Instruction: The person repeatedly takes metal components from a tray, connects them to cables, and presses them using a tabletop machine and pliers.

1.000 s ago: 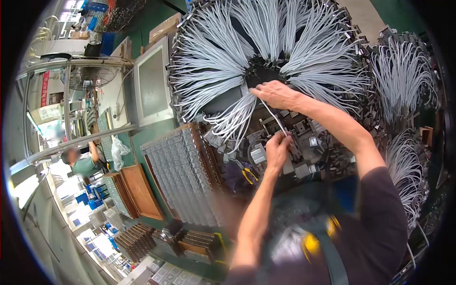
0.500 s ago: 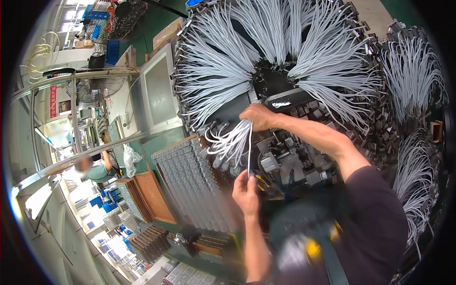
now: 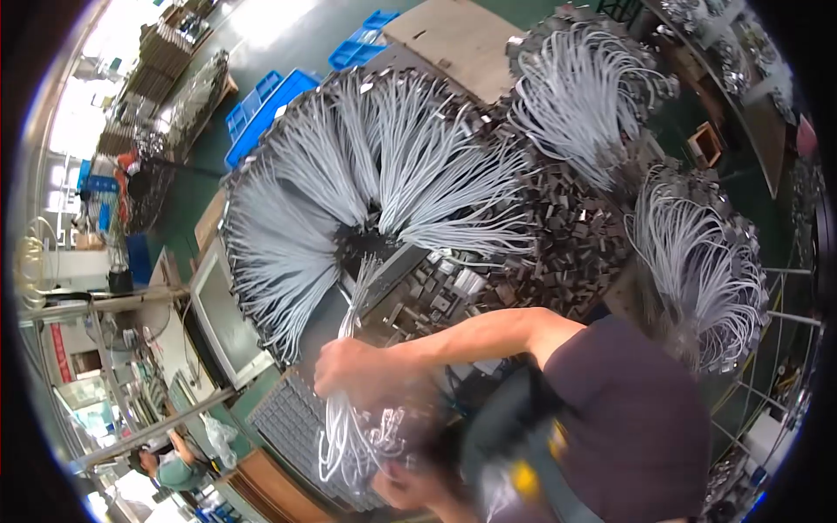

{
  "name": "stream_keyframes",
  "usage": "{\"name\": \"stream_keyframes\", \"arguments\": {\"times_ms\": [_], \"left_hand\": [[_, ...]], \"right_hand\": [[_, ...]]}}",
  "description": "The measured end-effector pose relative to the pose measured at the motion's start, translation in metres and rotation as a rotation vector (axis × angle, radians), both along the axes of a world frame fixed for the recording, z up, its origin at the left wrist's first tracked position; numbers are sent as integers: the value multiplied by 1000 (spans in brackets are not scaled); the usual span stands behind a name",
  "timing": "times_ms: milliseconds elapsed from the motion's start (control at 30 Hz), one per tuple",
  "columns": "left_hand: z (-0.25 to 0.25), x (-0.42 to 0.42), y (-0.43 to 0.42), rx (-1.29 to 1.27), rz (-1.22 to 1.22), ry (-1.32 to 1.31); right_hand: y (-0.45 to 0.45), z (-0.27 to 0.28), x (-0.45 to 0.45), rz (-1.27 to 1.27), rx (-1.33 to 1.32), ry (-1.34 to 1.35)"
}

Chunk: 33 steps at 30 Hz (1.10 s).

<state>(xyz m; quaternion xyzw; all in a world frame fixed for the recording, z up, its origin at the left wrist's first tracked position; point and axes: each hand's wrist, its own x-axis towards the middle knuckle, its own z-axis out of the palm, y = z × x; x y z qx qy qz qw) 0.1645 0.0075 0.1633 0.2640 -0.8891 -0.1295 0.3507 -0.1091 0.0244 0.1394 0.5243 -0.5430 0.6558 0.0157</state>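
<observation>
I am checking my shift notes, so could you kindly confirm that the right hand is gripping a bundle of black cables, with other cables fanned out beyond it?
Not quite: the colour is wrong. The head view shows the right hand gripping a bundle of white cables, with other cables fanned out beyond it.

A glossy green floor (image 3: 196, 187) stretches beyond the far edge of the dark worktop (image 3: 324, 315), catching a white patch of light (image 3: 270, 17). Blue plastic bins (image 3: 275, 111) sit past the worktop's far left edge; farther left are bright windows (image 3: 74, 125) and a grey metal-framed partition (image 3: 164, 426).
</observation>
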Motion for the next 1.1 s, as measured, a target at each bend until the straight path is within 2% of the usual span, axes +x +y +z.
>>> {"name": "stream_keyframes", "arguments": {"times_ms": [100, 200, 333, 400, 467, 633, 667, 700, 733, 800, 867, 933, 967, 1100], "left_hand": [[19, -3, 26, -78, -114, 64], [30, -16, 42, 5, -271, 135], [32, -54, 62, 133, -580, 119], [18, -73, 64, 324, -724, -59], [8, -105, 84, 447, -912, 0], [0, -147, 136, 532, -1181, -2], [-7, -155, 141, 513, -1247, -4], [20, -155, 161, 611, -1302, 7], [-1, -155, 158, 596, -1270, -51], [-5, -154, 167, 661, -1314, -106], [-14, -151, 173, 700, -1319, -127], [-27, -145, 173, 711, -1341, -238], [-31, -143, 171, 708, -1335, -304], [-45, -139, 162, 679, -1282, -363]], "right_hand": [[49, 34, 1, -78, 6, 27], [111, 60, -2, -189, 40, 59], [210, 71, 11, -575, 260, 133], [276, 72, 22, -848, 471, 116], [337, 78, 31, -1195, 541, 142], [470, 146, 75, -1970, 681, 182], [497, 142, 79, -2127, 653, 263], [518, 147, 88, -2229, 780, 237], [537, 144, 93, -2327, 836, 315], [570, 110, 102, -2374, 1044, 44], [601, 34, 107, -2237, 1225, -349], [641, -73, 124, -1984, 1215, -463], [648, -111, 127, -1942, 1264, -483], [637, -135, 116, -1857, 1331, -460]]}}
